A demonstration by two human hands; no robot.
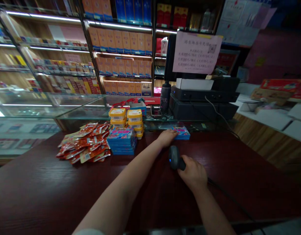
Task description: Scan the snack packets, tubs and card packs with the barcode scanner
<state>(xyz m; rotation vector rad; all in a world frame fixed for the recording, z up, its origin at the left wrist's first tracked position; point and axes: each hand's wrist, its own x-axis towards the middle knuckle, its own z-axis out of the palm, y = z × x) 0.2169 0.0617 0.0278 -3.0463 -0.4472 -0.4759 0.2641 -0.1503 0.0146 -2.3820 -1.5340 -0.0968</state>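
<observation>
My right hand (193, 172) is wrapped around the handle of a dark barcode scanner (174, 157). A small blue light shows on the scanner's side, and its cable trails off to the lower right. Farther forward, my left hand (167, 137) grips the left end of a low pile of blue printed boxes (182, 133) on the dark red counter; its thumb and some fingertips are hidden. To the left stands a taller stack of matching blue boxes (122, 143). Behind that are stacked yellow-lidded tubs (135, 115), and beside it lies a heap of orange-red snack packets (88, 143).
At the counter's back stand a dark bottle (165, 98), a phone (156, 111) and black till equipment (201, 109) below a monitor with a pink paper sign (197, 52). A glass display case (35, 125) lies left. Boxes (275, 114) sit right.
</observation>
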